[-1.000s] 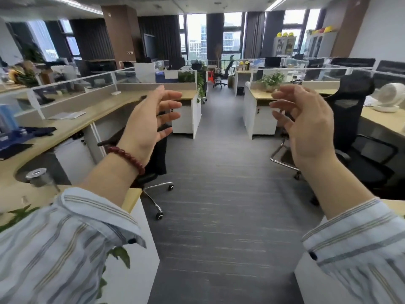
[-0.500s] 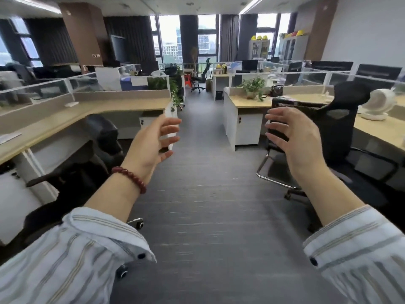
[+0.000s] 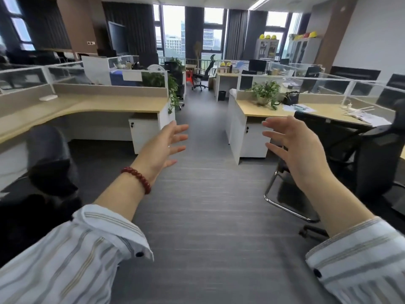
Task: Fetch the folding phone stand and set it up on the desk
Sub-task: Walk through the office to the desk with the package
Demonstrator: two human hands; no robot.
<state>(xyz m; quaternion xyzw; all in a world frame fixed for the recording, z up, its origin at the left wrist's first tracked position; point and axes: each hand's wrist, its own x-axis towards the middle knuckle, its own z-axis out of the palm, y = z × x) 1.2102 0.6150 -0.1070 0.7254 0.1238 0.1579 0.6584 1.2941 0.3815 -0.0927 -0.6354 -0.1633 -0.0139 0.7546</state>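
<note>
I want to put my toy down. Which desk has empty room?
The long wooden desk on the left is mostly bare between the small white object and its aisle end. The wooden desk on the right is crowded: leafy potted plant, black bag, scattered papers.

Grey striped carpet floor [image 3: 203,207], aisle between desks. Left: curved wood-top desk [image 3: 105,105], bearing a small white item [image 3: 48,97]. Right: wood-top desk [image 3: 263,110], bearing potted plant [image 3: 266,92], dark bag [image 3: 291,98], scattered papers [image 3: 300,108].
</note>
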